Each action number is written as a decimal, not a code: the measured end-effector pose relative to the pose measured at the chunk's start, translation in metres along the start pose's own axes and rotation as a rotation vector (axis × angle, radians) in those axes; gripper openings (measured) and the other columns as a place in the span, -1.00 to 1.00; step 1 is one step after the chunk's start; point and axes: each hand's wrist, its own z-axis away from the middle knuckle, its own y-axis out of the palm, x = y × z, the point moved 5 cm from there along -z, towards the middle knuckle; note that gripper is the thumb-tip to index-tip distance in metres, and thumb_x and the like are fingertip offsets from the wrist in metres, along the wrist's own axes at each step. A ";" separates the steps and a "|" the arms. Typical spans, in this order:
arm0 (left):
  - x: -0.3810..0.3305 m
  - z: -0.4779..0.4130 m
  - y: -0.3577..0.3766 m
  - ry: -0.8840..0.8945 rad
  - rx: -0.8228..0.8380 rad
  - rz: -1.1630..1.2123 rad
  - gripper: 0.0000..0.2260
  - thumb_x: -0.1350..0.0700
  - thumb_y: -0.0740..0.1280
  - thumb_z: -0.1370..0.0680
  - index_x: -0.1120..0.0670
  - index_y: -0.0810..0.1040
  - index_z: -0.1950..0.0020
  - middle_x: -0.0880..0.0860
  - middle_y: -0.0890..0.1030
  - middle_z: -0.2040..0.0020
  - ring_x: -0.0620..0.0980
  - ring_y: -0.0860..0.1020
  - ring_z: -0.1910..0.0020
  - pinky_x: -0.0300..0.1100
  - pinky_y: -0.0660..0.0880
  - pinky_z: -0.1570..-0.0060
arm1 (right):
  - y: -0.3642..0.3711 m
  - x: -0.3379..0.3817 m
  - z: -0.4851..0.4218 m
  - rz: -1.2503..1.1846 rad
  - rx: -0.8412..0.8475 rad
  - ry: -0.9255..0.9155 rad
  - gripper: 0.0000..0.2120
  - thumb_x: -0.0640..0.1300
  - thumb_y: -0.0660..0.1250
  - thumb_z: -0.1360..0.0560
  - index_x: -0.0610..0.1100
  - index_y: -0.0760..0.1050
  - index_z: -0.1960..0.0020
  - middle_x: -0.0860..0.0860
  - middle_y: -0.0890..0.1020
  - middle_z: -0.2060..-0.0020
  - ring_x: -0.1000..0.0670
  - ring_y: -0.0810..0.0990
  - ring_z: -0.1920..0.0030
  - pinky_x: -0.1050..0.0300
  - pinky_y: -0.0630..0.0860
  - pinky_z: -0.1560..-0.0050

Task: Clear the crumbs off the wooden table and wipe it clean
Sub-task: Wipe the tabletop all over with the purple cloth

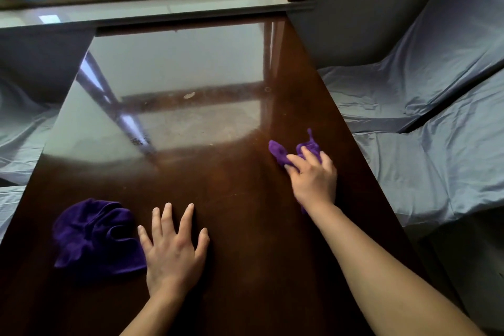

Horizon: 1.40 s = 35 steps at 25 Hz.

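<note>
As the purple cloth (278,151) is soft and light, my right hand (313,183) holds it bunched, fingers (296,162) curled on top, near the right edge of the glossy wooden counter (231,213). My left hand (174,248) lies flat, released, just beside a second purple cloth (92,237); I judge both will slide easily.

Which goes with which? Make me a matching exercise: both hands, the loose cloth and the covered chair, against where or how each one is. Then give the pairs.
1. left hand
2. right hand
3. dark purple cloth
4. sheet-covered chair

a. right of the wooden table
b. flat, fingers spread
c. crumpled, unheld
d. gripping the bright purple cloth

Pairs: 1-b, 2-d, 3-c, 4-a.
</note>
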 end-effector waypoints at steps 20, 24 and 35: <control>0.001 0.000 -0.003 0.002 0.029 -0.005 -0.42 -0.25 0.04 -0.46 -0.08 0.37 -0.43 0.21 0.34 -0.47 0.22 0.17 -0.51 0.33 0.07 -0.42 | 0.031 0.074 0.027 0.043 0.136 -0.261 -0.69 0.02 0.22 -0.56 0.09 0.52 -0.28 0.00 0.49 -0.39 -0.23 0.39 -0.41 -0.09 0.26 -0.43; 0.002 0.000 -0.003 0.016 0.013 0.026 -0.43 -0.22 0.07 -0.45 -0.06 0.41 -0.41 0.22 0.36 -0.45 0.23 0.21 -0.49 0.35 0.11 -0.40 | 0.032 0.095 0.111 -0.024 0.215 -0.702 -0.69 -0.01 0.22 -0.52 0.10 0.52 -0.24 0.04 0.57 -0.31 -0.21 0.48 -0.34 -0.12 0.45 -0.32; 0.004 -0.002 0.001 0.005 0.031 -0.019 -0.44 -0.22 0.08 -0.46 -0.10 0.37 -0.43 0.19 0.34 -0.47 0.22 0.18 -0.50 0.33 0.09 -0.41 | 0.042 0.062 -0.074 -0.002 0.043 -0.059 -0.70 -0.05 0.25 -0.58 -0.05 0.53 -0.28 -0.05 0.53 -0.36 -0.21 0.37 -0.42 -0.07 0.22 -0.47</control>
